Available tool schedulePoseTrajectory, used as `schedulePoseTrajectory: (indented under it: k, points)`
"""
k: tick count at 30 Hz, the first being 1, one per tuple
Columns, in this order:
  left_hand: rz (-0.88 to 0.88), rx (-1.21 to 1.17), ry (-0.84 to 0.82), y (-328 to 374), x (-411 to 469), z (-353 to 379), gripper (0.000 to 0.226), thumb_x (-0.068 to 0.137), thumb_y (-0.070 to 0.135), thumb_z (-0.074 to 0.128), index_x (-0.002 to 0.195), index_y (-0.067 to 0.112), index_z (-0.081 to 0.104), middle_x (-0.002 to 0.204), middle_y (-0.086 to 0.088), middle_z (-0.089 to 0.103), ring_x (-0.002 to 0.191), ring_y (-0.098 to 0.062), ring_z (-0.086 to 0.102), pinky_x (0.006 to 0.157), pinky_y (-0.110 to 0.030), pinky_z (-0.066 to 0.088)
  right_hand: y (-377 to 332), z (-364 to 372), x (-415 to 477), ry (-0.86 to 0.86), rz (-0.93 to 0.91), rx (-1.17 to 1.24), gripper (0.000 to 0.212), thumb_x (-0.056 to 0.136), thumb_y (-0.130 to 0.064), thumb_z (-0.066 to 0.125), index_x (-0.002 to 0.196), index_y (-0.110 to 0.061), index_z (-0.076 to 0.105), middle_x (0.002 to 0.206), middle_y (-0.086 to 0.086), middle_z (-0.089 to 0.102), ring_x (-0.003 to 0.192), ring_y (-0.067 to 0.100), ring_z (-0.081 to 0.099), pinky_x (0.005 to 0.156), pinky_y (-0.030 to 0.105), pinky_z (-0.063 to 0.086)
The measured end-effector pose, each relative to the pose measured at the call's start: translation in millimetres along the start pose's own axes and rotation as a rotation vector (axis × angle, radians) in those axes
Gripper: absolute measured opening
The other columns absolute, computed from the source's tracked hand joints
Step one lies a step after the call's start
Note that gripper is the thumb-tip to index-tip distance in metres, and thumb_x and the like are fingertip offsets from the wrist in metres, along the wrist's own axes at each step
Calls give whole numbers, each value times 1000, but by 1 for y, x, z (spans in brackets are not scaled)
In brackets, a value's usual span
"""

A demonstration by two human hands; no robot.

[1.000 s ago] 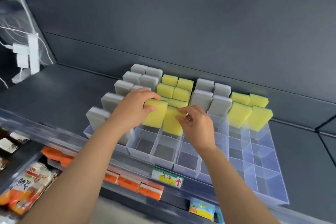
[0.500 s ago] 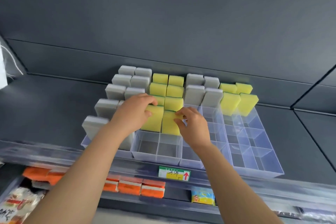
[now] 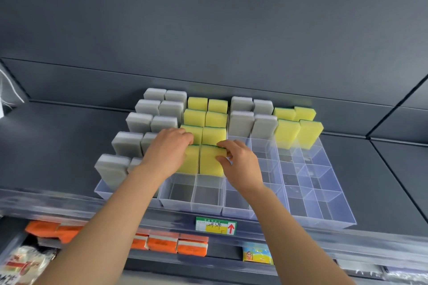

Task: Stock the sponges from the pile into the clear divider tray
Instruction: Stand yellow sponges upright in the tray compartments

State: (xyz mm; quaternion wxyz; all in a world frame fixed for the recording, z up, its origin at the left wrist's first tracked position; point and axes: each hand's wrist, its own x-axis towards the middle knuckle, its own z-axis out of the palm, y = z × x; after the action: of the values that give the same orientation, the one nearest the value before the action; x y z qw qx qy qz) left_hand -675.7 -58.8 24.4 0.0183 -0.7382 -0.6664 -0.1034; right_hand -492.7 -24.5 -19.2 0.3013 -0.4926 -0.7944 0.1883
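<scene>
Head-camera view, looking down at a dark shelf (image 3: 58,127) that carries a clear divider tray (image 3: 342,222). I am working both hands at once in the tray's second pair of columns. My left hand (image 3: 168,150) has its grip curled over the top of the first yellow sponge (image 3: 192,162). My right hand (image 3: 242,166) pinches the top right corner of the second yellow sponge (image 3: 210,162), just beside it. Both sponges stand upright, side by side, in the fourth row from the back. I cannot tell whether they are fully seated.

To finish this step well, I judge I should press each sponge straight down until its top sits in line with the yellow ones behind. Then I would let go gently so no neighbour lifts. Sponge gives under a tight pinch, so light pressure along the top edge should serve better.

Contents: the two left columns hold grey sponges (image 3: 139,122), upright in every row I can see. The yellow columns have two front compartments (image 3: 208,194) bare. Further right, more grey sponges (image 3: 240,122) and then more yellow sponges (image 3: 287,132) fill only the two back rows, and the compartments in front of them hold nothing. The pile is not in view. A price label (image 3: 215,226) sits on the shelf edge, with orange packets (image 3: 192,246) below.
</scene>
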Motion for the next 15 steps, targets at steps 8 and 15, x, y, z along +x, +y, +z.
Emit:
schedulePoseTrajectory:
  k: [8, 15]
  points:
    - [39, 31, 48, 2, -1, 2, 35, 74, -6, 64, 106, 10, 64, 100, -6, 65, 94, -27, 58, 81, -38, 44, -1, -3, -5, -41, -25, -13, 27, 87, -16, 64, 114, -16, 61, 104, 2, 61, 84, 20, 59, 74, 32, 51]
    - [43, 37, 41, 2, -7, 4, 43, 71, -7, 65, 109, 12, 64, 100, -6, 61, 94, -28, 56, 79, -41, 46, -4, -2, -10, -49, -5, -62, 40, 89, -19, 62, 128, -21, 53, 119, 3, 58, 98, 22, 60, 81, 35, 53]
